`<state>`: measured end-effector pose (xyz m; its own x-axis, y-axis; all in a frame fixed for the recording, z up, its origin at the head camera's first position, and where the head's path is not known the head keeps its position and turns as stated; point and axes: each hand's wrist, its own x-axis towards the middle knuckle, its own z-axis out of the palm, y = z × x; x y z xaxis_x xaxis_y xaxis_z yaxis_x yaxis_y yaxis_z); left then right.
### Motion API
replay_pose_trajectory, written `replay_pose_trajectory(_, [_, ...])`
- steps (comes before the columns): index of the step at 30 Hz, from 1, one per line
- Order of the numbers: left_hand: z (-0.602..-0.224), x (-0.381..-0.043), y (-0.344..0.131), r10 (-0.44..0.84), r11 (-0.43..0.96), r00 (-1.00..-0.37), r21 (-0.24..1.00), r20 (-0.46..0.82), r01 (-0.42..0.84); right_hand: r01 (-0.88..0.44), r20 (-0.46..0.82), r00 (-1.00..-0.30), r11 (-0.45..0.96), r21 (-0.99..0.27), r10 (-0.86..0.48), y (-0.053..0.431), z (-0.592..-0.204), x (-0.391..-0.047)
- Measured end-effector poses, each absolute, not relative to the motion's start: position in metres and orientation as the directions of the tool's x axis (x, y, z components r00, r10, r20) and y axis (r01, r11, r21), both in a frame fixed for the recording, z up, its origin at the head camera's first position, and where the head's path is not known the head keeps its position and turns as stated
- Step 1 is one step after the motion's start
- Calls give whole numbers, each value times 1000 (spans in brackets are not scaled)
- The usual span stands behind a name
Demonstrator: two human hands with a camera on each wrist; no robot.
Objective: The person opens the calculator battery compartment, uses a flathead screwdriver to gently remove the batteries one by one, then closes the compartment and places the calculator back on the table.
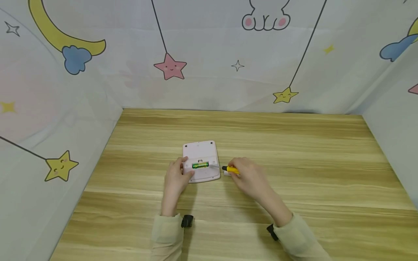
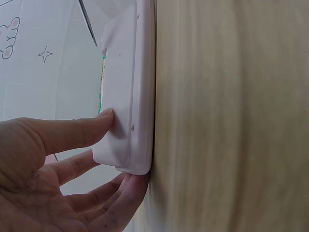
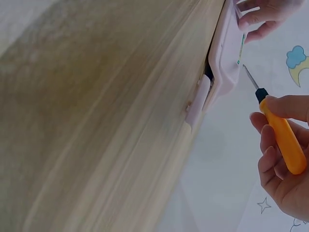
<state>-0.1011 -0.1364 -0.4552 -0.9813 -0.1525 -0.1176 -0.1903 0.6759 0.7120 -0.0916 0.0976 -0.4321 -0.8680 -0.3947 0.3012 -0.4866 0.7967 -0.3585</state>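
A pale pink, calculator-like device (image 1: 201, 152) lies back side up on the wooden table, its battery compartment uncovered. A green battery (image 1: 200, 165) sits in that compartment. My left hand (image 1: 174, 177) holds the device by its left edge; in the left wrist view the thumb (image 2: 91, 129) presses on its back and the other fingers are at its side. In my right hand (image 1: 249, 177) is a screwdriver (image 3: 284, 137) with a yellow handle, gripped between thumb and curled fingers. Its metal tip points left, at the battery's right end; contact cannot be told.
A small pale pink cover (image 3: 198, 104) lies on the table close to the device's right edge, partly hidden by the right hand in the head view. Printed white cloth (image 1: 212, 90) walls off the table (image 1: 294, 145) at the back and both sides.
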Motion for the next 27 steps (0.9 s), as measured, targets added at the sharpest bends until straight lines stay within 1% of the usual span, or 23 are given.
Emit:
replay_pose_trajectory(7, [-454,-102,-137,-150,679,-982,711,-114,-186,-517,337,-847,783,-346,-411,92,-433,-91])
replay_pose_trajectory(12, [-454,-101,-138,-150,681,-982,708,-115,-187,-556,382,-818,762,-332,-430,89,-431,-90])
replay_pose_trajectory(17, [-454,-101,-138,-149,682,-982,707,-116,-187,-585,395,-792,763,-275,-465,84,-429,-89])
replay_pose_trajectory(23, [-455,-101,-138,-153,674,-981,713,-123,-194,-587,389,-779,790,-175,-493,79,-425,-87])
replay_pose_trajectory(27, [-455,-102,-138,-155,672,-980,714,-124,-197,-583,391,-775,800,-142,-496,76,-423,-87])
